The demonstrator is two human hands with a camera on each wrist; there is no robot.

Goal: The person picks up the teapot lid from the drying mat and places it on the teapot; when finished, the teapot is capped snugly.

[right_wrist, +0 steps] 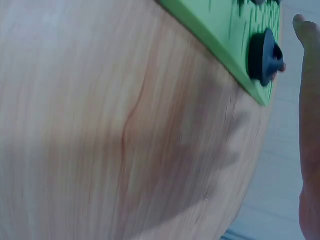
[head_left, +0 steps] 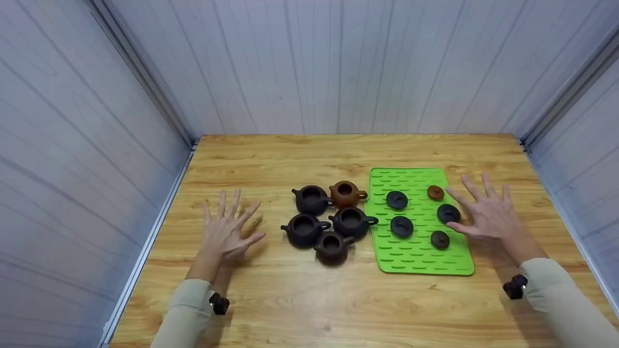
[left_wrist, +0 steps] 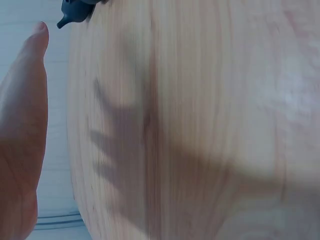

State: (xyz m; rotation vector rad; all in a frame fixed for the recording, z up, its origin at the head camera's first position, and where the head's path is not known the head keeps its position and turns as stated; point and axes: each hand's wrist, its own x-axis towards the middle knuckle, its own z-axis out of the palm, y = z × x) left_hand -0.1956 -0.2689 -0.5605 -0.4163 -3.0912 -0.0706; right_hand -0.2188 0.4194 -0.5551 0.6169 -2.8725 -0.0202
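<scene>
My left hand [head_left: 225, 234] is spread wide over the wood left of the teapots, holding nothing; its shadow falls below it in the left wrist view. With fingers splayed, my right hand [head_left: 491, 215] hovers at the right edge of the green mat [head_left: 420, 258], also holding nothing. Its thumb overlaps a black lid [head_left: 449, 213] in the head view. Several small lidless teapots sit clustered mid-table: a reddish-brown teapot [head_left: 345, 195], a dark brown teapot [head_left: 331, 248] and black ones, such as the black teapot [head_left: 303, 231]. On the mat lie an orange-brown lid [head_left: 435, 193], a dark brown lid [head_left: 440, 239] and more black lids.
The wooden table [head_left: 290, 304] is bounded by pale panelled walls, with a back wall [head_left: 314, 67] and a side wall [head_left: 63, 169] on the left. The rightmost teapot handles reach over the mat's left edge.
</scene>
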